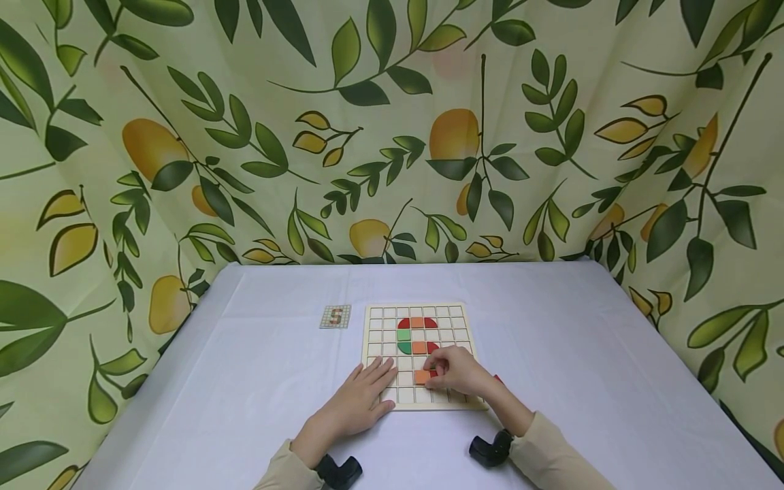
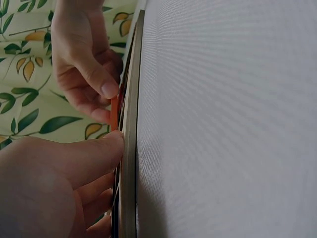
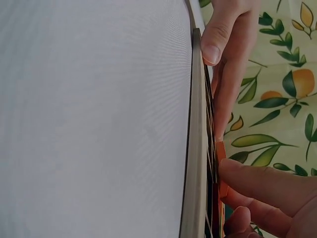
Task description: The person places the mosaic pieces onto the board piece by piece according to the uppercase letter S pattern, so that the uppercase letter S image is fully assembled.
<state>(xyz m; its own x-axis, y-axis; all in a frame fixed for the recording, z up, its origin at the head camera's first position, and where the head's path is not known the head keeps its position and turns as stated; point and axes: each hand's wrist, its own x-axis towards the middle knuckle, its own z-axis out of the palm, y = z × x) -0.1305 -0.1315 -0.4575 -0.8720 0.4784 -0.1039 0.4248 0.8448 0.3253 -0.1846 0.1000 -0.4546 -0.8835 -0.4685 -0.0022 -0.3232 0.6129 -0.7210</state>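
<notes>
A wooden grid board [image 1: 377, 316] lies on the table. My right hand [image 1: 461, 371] pinches an orange square tile [image 1: 420, 377] over the lower middle cells; in the right wrist view the thumb is against the tile [image 3: 221, 149]. A red tile [image 1: 433, 373] shows partly beside those fingers. My left hand [image 1: 361, 401] rests with extended fingers on the board's lower left, its thumb at the front edge. Higher on the grid sit red rounded tiles [image 1: 404, 323], orange squares [image 1: 417, 322], a green square [image 1: 403, 335] and a green rounded tile [image 1: 405, 348].
A small pattern card [image 1: 335, 316] with an S-shaped figure lies left of the board. A red piece [image 1: 497, 378] shows partly behind the right wrist. White cloth [image 1: 245, 354] covers the table, and a leaf-patterned curtain [image 1: 392, 136] hangs around it.
</notes>
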